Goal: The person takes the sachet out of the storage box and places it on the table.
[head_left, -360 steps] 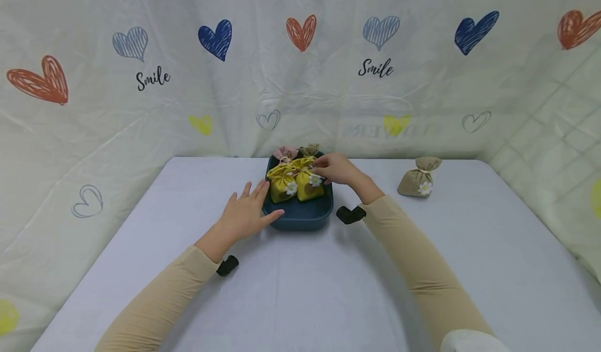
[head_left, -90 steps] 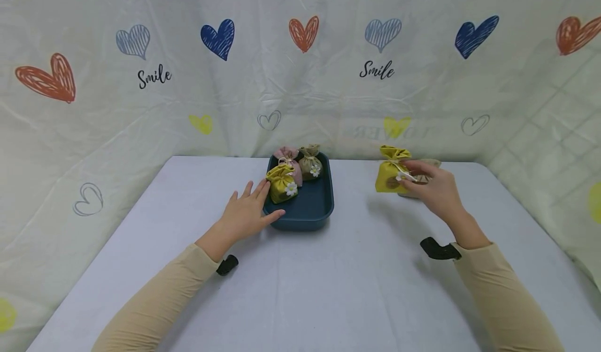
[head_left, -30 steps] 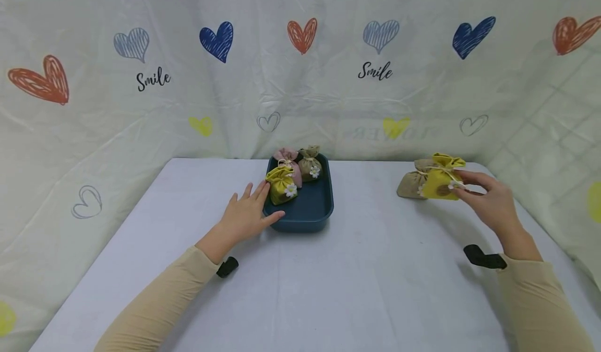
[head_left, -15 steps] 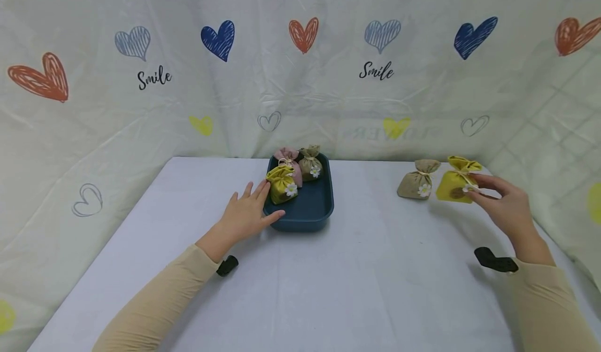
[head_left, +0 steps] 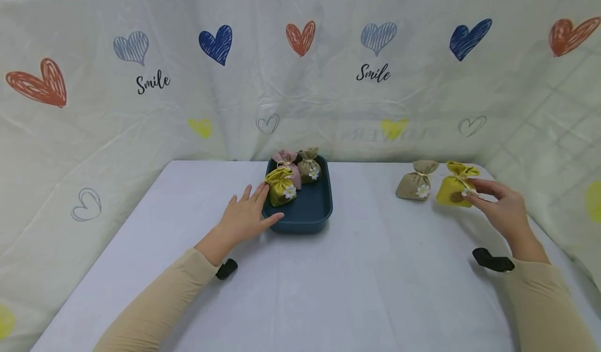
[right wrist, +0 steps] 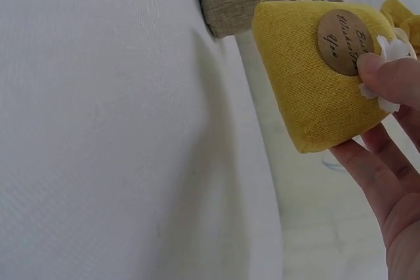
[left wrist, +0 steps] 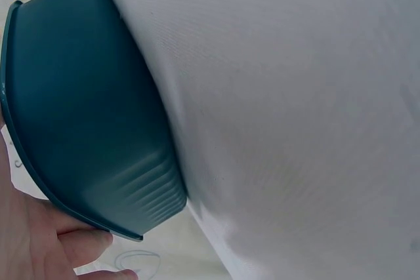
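Note:
My right hand [head_left: 504,211] pinches a yellow drawstring pouch [head_left: 451,191] between thumb and fingers at the table's far right. In the right wrist view, that pouch [right wrist: 295,70] hangs above the tabletop, its round label and white flower showing. A beige pouch [head_left: 411,186] with a white flower stands just left of it. My left hand [head_left: 239,217], fingers spread, rests against the left rim of a dark blue tray [head_left: 302,228]. Inside the tray are another yellow pouch [head_left: 278,191], a pink pouch [head_left: 296,178] partly hidden behind it, and an olive-brown pouch [head_left: 307,171].
A white cloth covers the table [head_left: 328,294]. Behind it hangs a pale curtain [head_left: 253,91] printed with hearts and "Smile", which also closes off the right side. A black wrist camera [head_left: 493,261] sits below my right wrist, another [head_left: 227,269] below my left.
The right hand has taken a yellow pouch out of the tray and carried it right, past the beige pouch, lowering it slightly at the end. The left hand stays at the tray.

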`<state>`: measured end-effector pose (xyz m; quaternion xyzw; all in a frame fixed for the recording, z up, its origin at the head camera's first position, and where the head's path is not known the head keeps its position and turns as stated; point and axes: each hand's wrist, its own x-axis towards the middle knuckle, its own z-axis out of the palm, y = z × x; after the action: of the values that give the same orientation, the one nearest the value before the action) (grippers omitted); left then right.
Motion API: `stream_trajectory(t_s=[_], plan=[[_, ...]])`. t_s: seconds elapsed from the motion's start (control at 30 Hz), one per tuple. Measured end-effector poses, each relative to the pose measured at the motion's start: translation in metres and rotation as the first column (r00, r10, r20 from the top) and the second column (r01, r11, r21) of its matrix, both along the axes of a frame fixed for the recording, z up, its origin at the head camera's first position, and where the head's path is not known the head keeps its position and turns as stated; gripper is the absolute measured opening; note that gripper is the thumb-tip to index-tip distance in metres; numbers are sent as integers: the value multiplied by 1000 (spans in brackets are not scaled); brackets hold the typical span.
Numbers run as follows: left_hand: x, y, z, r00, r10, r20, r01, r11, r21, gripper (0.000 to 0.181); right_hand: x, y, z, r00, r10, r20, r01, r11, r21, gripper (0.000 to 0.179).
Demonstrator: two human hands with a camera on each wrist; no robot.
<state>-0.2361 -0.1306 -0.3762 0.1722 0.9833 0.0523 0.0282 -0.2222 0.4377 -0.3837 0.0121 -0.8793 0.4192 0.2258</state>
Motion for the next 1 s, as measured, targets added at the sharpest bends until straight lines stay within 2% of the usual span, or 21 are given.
stream_trajectory(t_s=[0.3, 0.53, 0.83, 1.0], plan=[[0, -1, 0, 1000, 2, 0, -2, 1000, 1, 95, -8, 10, -11, 999, -17, 38, 17, 1000, 21, 41], [-1, -1, -1, 1000, 2, 6, -2, 1000, 5, 95, -13, 15, -17, 993, -59, 103, 53, 997, 60, 49], [-1, -1, -1, 1000, 5, 8, -5, 1000, 5, 96, -17, 21, -22, 990, -62, 129, 61, 998, 8, 44], [1, 0, 0, 1000, 5, 12, -5, 1000, 10, 95, -20, 25, -25, 986, -66, 150, 70, 997, -18, 47]])
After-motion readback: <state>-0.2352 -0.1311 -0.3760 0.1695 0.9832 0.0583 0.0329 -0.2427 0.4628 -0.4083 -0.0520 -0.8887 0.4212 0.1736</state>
